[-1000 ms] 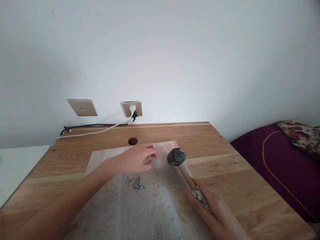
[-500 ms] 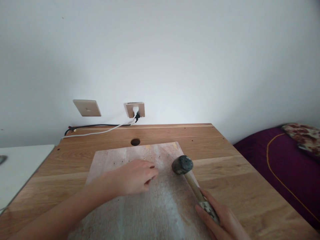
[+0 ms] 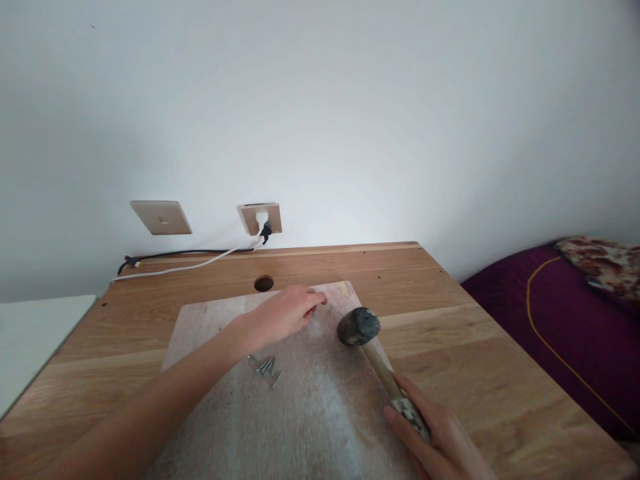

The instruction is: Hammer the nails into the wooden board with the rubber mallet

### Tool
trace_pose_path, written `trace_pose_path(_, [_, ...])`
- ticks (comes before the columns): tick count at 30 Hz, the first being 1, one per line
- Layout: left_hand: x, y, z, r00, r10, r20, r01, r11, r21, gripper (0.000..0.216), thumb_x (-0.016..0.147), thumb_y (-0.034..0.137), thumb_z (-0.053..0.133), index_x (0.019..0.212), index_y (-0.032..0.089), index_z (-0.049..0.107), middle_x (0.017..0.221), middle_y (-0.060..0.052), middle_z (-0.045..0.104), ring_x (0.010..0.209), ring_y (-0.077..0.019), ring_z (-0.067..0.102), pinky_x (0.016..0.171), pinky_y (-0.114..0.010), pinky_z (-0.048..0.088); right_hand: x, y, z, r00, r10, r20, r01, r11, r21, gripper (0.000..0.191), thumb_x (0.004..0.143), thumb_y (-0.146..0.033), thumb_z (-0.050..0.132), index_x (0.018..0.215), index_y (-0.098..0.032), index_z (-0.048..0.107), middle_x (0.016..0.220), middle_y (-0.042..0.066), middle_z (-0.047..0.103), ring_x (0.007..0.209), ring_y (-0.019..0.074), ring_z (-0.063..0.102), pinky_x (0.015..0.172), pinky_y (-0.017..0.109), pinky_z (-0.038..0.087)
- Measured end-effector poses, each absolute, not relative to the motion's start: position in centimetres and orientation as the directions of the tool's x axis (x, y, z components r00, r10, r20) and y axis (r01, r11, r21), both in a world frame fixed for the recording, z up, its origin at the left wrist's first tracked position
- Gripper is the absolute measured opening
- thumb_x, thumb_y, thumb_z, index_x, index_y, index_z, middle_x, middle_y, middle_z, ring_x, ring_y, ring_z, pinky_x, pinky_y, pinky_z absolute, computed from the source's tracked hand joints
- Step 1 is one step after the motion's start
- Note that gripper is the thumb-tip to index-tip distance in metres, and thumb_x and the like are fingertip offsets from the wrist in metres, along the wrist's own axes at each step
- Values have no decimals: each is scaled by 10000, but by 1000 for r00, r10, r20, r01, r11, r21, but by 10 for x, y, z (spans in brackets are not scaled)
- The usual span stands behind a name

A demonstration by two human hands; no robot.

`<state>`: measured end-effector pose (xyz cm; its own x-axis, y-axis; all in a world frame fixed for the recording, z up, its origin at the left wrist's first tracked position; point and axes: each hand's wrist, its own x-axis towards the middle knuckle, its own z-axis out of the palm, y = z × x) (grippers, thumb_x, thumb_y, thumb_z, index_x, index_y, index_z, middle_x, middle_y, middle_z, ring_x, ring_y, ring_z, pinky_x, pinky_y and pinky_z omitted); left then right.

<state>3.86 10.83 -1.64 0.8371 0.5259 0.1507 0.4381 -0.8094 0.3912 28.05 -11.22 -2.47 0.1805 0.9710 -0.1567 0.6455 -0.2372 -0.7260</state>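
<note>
My right hand (image 3: 440,443) is wrapped round the wooden handle of a hammer (image 3: 373,350), whose dark round head rests over the pale board (image 3: 310,413) lying on the wooden table (image 3: 500,373). My left hand (image 3: 283,313) reaches across the far part of the board with its fingertips pinched together near the board's far edge; what they pinch is too small to name. Several small nails (image 3: 266,367) lie loose on the board just below my left wrist.
A round cable hole (image 3: 263,283) sits in the table behind the board. A wall socket (image 3: 261,218) with plugs and cables (image 3: 185,257) lies at the back left. A white surface (image 3: 35,333) adjoins on the left, a purple bed (image 3: 560,320) on the right.
My left hand dropped onto the nail pile half a second ago, then lifted and moved toward the board's far edge with pinched fingers. The nails show again. The hammer barely moved.
</note>
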Motion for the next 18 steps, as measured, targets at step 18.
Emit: trace_pose_path(18, [40,112,-32,743,642,191,421,-669,612,214,851,34,600,931,196,716,884,-18,758,791,-176,704,735,-281,519,269,-109,-19,171,969,-175,584,-243,-774,642,929,-708,487,1285,-223,712,889,58,781,784,267,732,638,291,572])
